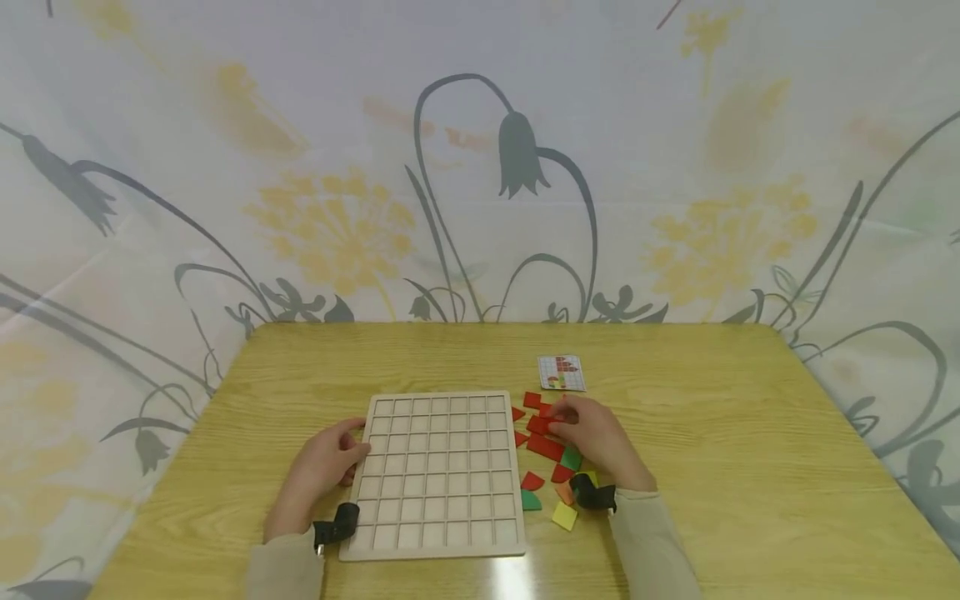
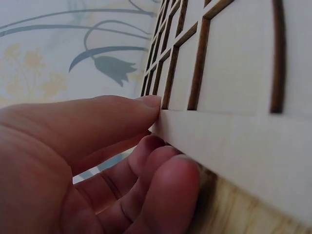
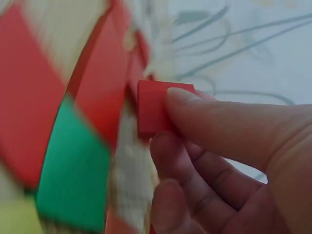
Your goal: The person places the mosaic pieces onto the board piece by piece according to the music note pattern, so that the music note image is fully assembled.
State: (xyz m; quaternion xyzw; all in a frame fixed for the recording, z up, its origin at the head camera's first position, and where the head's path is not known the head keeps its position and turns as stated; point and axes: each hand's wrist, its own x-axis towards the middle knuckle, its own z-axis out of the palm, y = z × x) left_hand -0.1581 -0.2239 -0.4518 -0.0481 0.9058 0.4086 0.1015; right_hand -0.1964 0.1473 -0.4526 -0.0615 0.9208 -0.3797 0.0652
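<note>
A light wooden board (image 1: pixel 436 485) with a grid of square recesses lies on the table, its cells bare. My left hand (image 1: pixel 321 460) holds the board's left edge. In the left wrist view the thumb (image 2: pixel 131 114) lies on the rim, with the other fingers curled below at the side. My right hand (image 1: pixel 597 435) is over the loose pieces right of the board. Between thumb and fingers it pinches a red square tile (image 3: pixel 152 111), shown in the right wrist view. Red pieces (image 1: pixel 545 447) and a green piece (image 1: pixel 572 457) lie close by that hand.
Behind the pieces lies a small card (image 1: pixel 561 372) printed with a coloured grid picture. Nearer the front are a yellow square (image 1: pixel 565 516), an orange piece (image 1: pixel 564 493) and a green quarter-round (image 1: pixel 531 500). A flower-patterned cloth (image 1: pixel 480 208) hangs behind the wooden table (image 1: pixel 750 467).
</note>
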